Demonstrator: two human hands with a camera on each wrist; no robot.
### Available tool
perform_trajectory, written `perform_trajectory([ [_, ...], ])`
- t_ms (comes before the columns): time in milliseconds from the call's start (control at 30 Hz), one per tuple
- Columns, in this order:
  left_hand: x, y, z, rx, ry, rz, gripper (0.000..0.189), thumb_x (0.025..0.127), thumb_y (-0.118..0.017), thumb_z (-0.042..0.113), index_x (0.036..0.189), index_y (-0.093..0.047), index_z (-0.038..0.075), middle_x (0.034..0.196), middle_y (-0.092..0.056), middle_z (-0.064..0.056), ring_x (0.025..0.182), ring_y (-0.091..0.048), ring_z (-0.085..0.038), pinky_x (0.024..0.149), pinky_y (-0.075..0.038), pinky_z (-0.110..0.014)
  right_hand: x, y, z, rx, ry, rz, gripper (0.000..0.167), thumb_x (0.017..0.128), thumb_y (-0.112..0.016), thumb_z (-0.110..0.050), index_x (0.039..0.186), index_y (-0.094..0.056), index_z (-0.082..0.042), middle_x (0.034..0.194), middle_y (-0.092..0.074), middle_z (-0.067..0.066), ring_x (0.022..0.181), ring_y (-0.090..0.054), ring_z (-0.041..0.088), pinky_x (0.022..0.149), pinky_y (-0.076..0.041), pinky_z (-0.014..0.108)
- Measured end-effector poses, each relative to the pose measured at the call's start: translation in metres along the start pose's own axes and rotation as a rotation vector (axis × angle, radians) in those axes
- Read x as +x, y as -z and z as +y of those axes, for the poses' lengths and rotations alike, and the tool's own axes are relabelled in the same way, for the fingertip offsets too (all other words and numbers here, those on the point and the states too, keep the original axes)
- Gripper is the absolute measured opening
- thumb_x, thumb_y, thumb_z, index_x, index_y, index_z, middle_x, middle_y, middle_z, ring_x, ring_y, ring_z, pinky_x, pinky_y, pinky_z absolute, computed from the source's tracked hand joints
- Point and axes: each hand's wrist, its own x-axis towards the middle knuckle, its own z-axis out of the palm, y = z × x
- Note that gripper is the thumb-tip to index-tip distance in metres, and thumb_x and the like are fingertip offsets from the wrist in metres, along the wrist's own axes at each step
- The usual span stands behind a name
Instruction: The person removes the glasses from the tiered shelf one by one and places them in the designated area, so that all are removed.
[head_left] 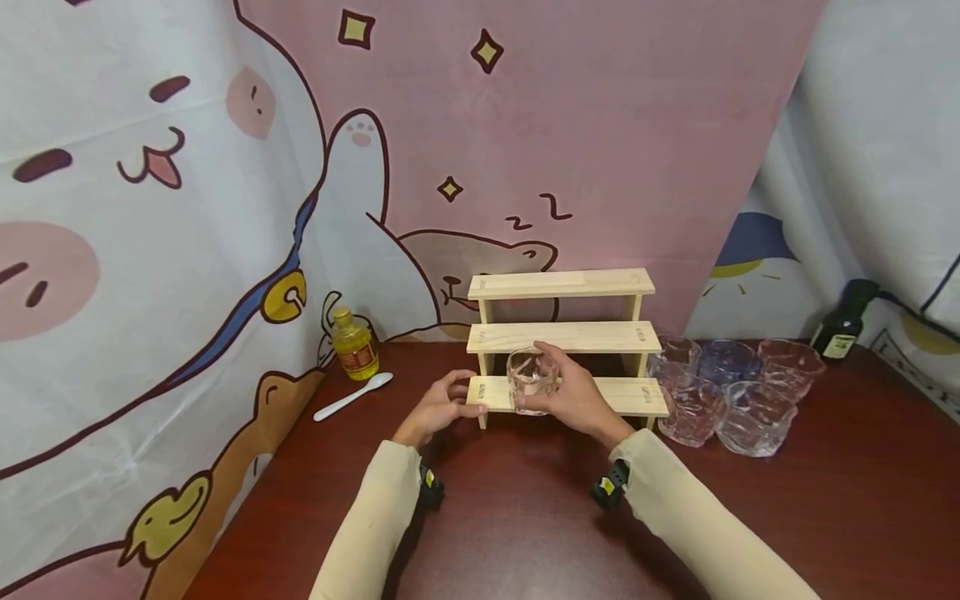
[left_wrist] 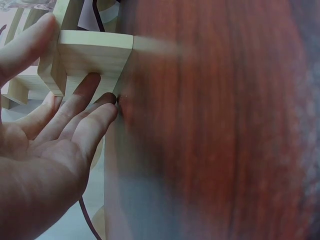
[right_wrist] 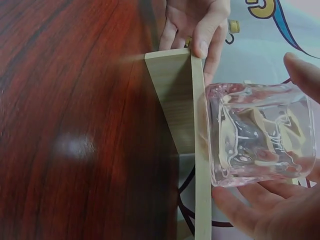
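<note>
A three-step light wooden display rack [head_left: 562, 337] stands on the dark red-brown table. With its thumb on the board and fingers at the side, my left hand [head_left: 435, 410] grips the left end of the lowest step. The left wrist view shows this hand's fingers [left_wrist: 85, 95] by the rack's side leg. My right hand [head_left: 583, 398] holds a clear, faintly pink glass [head_left: 531, 379] around its sides, over the left-middle part of the lowest step. In the right wrist view, the glass [right_wrist: 260, 137] has its base right at the board's top surface.
Several wavy glasses cluster right of the rack, among them a blue one [head_left: 726, 363] and a clear one [head_left: 757, 421]. A dark bottle [head_left: 843, 321] stands behind them. To the left are a yellow bottle [head_left: 354, 346] and a white spoon [head_left: 354, 397]. Printed cloth [head_left: 600, 150] hangs behind.
</note>
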Motion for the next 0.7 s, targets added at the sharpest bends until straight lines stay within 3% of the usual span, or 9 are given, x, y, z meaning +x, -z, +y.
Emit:
perform_trajectory([
  [167, 0.001, 0.000, 0.001, -0.006, 0.002, -0.007, 0.075, 0.082, -0.081, 0.014, 0.147, -0.044, 0.008, 0.131, -0.066, -0.018, 0.110, -0.064, -0.022, 0.097, -0.046, -0.038, 0.003, -0.004, -0.001, 0.017, -0.004, 0.032, 0.096, 0.076, -0.088, -0.026, 0.156, -0.035, -0.016, 0.151, -0.049, 0.021, 0.136, -0.050, 0.039, 0.108, -0.041, 0.057],
  [300, 0.000, 0.001, 0.000, -0.007, 0.004, -0.005, 0.075, 0.082, -0.082, 0.014, 0.147, -0.044, 0.008, 0.130, -0.066, -0.018, 0.110, -0.064, -0.022, 0.098, -0.046, -0.040, 0.004, -0.008, -0.002, 0.003, -0.003, 0.064, 0.094, 0.077, -0.088, -0.027, 0.155, -0.036, -0.015, 0.147, -0.053, 0.021, 0.097, -0.064, 0.029, 0.096, -0.048, 0.048],
  [400, 0.001, 0.001, -0.001, 0.001, 0.002, -0.008, 0.075, 0.082, -0.082, 0.014, 0.147, -0.044, 0.008, 0.129, -0.066, -0.018, 0.108, -0.064, -0.022, 0.097, -0.046, -0.039, 0.004, -0.011, -0.003, -0.019, 0.004, 0.096, 0.091, 0.078, -0.087, -0.026, 0.153, -0.038, -0.013, 0.141, -0.057, 0.023, 0.068, -0.056, 0.019, 0.084, -0.049, 0.043],
  [467, 0.000, 0.001, 0.000, -0.004, 0.007, -0.011, 0.076, 0.082, -0.082, 0.014, 0.147, -0.044, 0.008, 0.129, -0.066, -0.017, 0.107, -0.064, -0.021, 0.097, -0.046, -0.039, 0.004, -0.012, -0.003, -0.035, 0.009, 0.123, 0.089, 0.078, -0.086, -0.026, 0.152, -0.040, -0.012, 0.137, -0.060, 0.023, 0.072, -0.059, 0.016, 0.084, -0.051, 0.044],
  [633, -0.001, 0.001, 0.001, -0.007, 0.007, -0.008, 0.076, 0.082, -0.082, 0.014, 0.147, -0.044, 0.008, 0.130, -0.066, -0.016, 0.108, -0.064, -0.021, 0.098, -0.046, -0.040, 0.003, -0.014, -0.005, -0.056, 0.019, 0.161, 0.086, 0.078, -0.086, -0.025, 0.151, -0.042, -0.012, 0.133, -0.063, 0.023, 0.091, -0.067, 0.024, 0.090, -0.052, 0.049],
  [700, -0.001, 0.001, 0.001, -0.006, 0.003, -0.009, 0.076, 0.082, -0.082, 0.014, 0.147, -0.044, 0.008, 0.130, -0.066, -0.017, 0.108, -0.064, -0.021, 0.098, -0.046, -0.041, 0.002, -0.013, -0.006, -0.060, 0.023, 0.167, 0.086, 0.078, -0.086, -0.025, 0.151, -0.042, -0.011, 0.131, -0.063, 0.023, 0.089, -0.066, 0.025, 0.090, -0.051, 0.050],
])
